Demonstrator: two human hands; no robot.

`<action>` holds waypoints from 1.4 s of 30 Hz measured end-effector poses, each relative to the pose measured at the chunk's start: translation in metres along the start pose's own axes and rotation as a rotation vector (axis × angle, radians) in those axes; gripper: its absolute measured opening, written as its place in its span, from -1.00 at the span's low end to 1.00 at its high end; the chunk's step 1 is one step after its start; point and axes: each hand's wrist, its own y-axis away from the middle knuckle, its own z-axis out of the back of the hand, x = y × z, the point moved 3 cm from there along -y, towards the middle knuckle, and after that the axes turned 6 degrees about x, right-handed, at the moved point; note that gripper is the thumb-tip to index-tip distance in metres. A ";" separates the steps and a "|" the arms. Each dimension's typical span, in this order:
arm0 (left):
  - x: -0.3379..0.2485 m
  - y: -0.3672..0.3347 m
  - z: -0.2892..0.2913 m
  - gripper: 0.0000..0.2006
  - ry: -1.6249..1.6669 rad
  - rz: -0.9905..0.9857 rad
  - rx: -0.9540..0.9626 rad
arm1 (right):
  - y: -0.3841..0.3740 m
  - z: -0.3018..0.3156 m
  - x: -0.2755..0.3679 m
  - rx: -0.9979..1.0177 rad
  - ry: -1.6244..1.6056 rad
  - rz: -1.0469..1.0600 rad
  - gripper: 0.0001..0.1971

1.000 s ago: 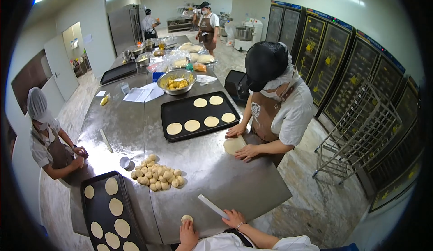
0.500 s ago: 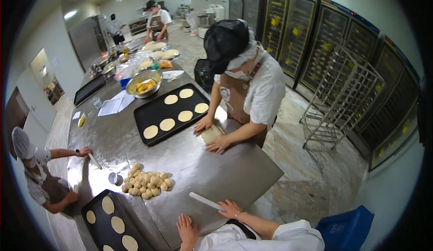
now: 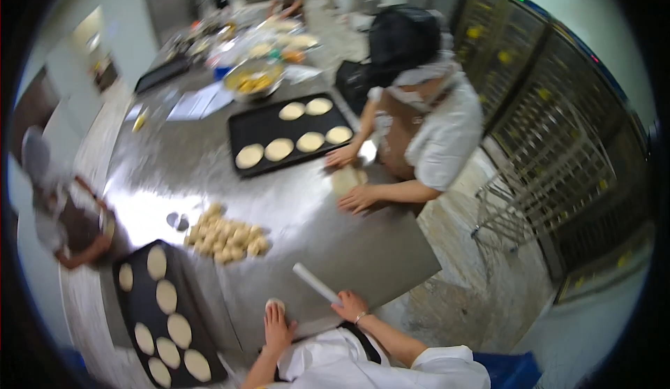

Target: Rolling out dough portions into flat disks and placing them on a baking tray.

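In my right hand is the near end of a slim white rolling pin, its far end pointing up and left over the steel table. My left hand rests near the table's front edge, fingers stretched forward. A small pale dough piece shows at its fingertips; whether the fingers press or grip it is blurred. Beyond my left hand lies a heap of dough balls. To the left, a black baking tray carries several flat dough rounds.
Across the table a co-worker presses dough with both hands, beside a second black tray of rounds. Another person stands at the left edge. A metal bowl, papers and a wire rack are farther off.
The view has shifted, showing more of the left tray. A dough piece now shows at my left fingertips. The person at left has drawn an arm back from the table.
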 end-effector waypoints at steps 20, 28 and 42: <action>0.031 0.003 0.050 -0.41 -0.145 0.402 -0.283 | -0.068 -0.040 0.163 -0.138 0.467 0.655 -0.48; 0.080 -0.080 0.102 -0.34 -0.224 0.309 -0.336 | -0.143 -0.035 0.181 0.078 0.573 0.854 -0.53; 0.058 -0.054 0.104 -0.27 -0.146 0.191 -0.210 | -0.139 -0.028 0.181 0.259 0.407 0.586 -0.77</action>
